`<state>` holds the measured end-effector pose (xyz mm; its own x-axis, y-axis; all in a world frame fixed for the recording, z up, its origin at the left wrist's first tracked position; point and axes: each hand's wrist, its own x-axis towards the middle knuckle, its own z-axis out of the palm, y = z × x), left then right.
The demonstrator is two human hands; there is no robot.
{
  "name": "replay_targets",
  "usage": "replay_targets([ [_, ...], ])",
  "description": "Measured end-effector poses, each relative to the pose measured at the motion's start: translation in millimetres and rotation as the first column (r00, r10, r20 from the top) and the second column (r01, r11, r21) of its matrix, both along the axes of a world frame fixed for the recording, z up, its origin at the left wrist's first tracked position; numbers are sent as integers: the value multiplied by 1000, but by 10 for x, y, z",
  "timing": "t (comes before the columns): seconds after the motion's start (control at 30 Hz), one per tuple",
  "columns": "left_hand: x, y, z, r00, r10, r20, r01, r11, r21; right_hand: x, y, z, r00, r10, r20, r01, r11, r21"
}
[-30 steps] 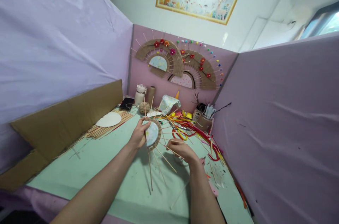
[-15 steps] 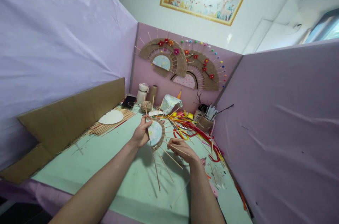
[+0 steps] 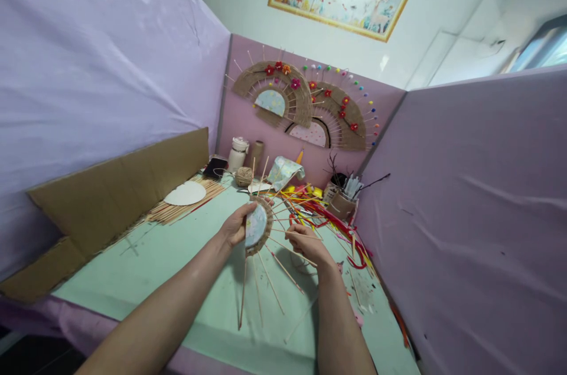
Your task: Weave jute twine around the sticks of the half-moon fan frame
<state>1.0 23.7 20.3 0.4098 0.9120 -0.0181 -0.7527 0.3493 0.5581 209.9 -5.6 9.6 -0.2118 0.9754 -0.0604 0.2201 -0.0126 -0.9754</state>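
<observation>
My left hand (image 3: 234, 225) grips a small half-round fan frame (image 3: 256, 227) by its straight side, thumb on the front. Pale blue patterned cloth covers its middle, and a band of brown twine runs around the curved edge. Thin wooden sticks (image 3: 274, 289) spread outward from that edge. To the right, my right hand (image 3: 305, 242) is closed in a pinch among the sticks, apart from the cloth. A thin strand of twine (image 3: 303, 267) loops below it; the pinched fingertips are partly hidden.
Left lie loose sticks (image 3: 208, 192) under a white oval card (image 3: 185, 192), beside a cardboard strip (image 3: 133, 180). At the back stand a twine ball (image 3: 244, 176), a white jar (image 3: 238, 154) and a pen holder (image 3: 342, 206). Red and yellow strips (image 3: 325, 218) lie right.
The fan frame has turned clockwise in my left hand, its lower sticks swinging left. My right hand has shifted slightly right and up, still pinched.
</observation>
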Motion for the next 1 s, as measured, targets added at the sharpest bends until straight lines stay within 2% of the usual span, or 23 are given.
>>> replay_targets([
  [0.1, 24, 12, -39, 996, -83, 34, 83, 996, -14, -2, -2, -7, 1000, 5, -4, -5, 1000, 0],
  [0.2, 33, 42, -61, 995, -93, 45, 94, 995, -38, -3, -8, -13, 1000, 7, 0, -7, 1000, 9],
  [0.3, 16, 79, -66, 999, -12, 36, 15, 996, -87, -3, -10, -20, 1000, 5, -5, -5, 1000, 16],
  [0.4, -2, 97, -54, 996, 75, 52, -72, 995, -66, -4, -8, -19, 1000, 6, -3, -6, 1000, -1],
  [0.63, 17, 94, -41, 987, 162, 10, -162, 987, -21, 7, -10, 14, 999, -36, -25, 36, 999, -35],
  [0.73, 19, 112, -53, 981, 192, 3, -192, 981, -1, 34, -4, 18, 993, -61, -103, 56, 997, -54],
  [0.83, 16, 118, -54, 981, 194, -5, -194, 981, 13, 81, 16, 22, 962, -109, -250, 91, 992, -83],
  [1.0, 23, 73, -29, 985, 153, -74, -152, 988, 29, 211, 55, 74, 829, -166, -534, 147, 986, -78],
])
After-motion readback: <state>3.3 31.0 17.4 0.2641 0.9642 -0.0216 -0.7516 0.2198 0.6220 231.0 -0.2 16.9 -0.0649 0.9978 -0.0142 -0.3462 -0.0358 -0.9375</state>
